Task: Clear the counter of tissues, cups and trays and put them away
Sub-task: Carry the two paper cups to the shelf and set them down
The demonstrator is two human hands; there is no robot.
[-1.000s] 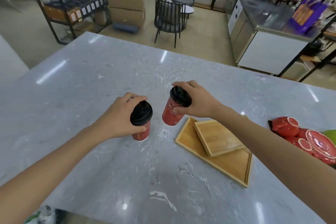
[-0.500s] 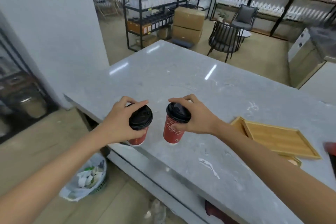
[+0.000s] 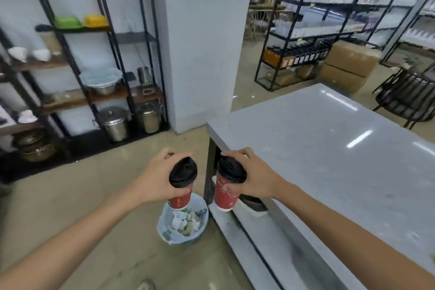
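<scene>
**Two red cups in the air, bin right below**

I've got a cup in each hand. The left cup [image 3: 179, 199], red with a black lid, sits in my left hand [image 3: 157, 177]; my fingers [image 3: 170, 152] curl over the lid's rim from above and my thumb presses the paper wall under it. That cup hangs directly over the trash bin [image 3: 183, 223], clear of it, upright with a slight lean.

The right cup [image 3: 224, 192], same red, same black lid, is in my right hand [image 3: 255, 178]. My fingers [image 3: 237, 153] wrap over the lid's top edge and my thumb pinches the side of the cup. It hangs in the air just off the corner of the surface [image 3: 329, 148], touching nothing else. The two cups are near each other, not touching.

The bin stands on the floor [image 3: 70, 195] just beside the surface's end, lined with a pale bag and holding crumpled white tissues and scraps.

The part of the grey stone surface I can see is bare, with ceiling lights shining off it. Beyond it, cardboard boxes [image 3: 348, 66] sit stacked by a black rack. To my left, a black metal shelf [image 3: 103, 92] carries steel pots, bowls and a green and a yellow tray, next to a white pillar [image 3: 202, 42].
</scene>
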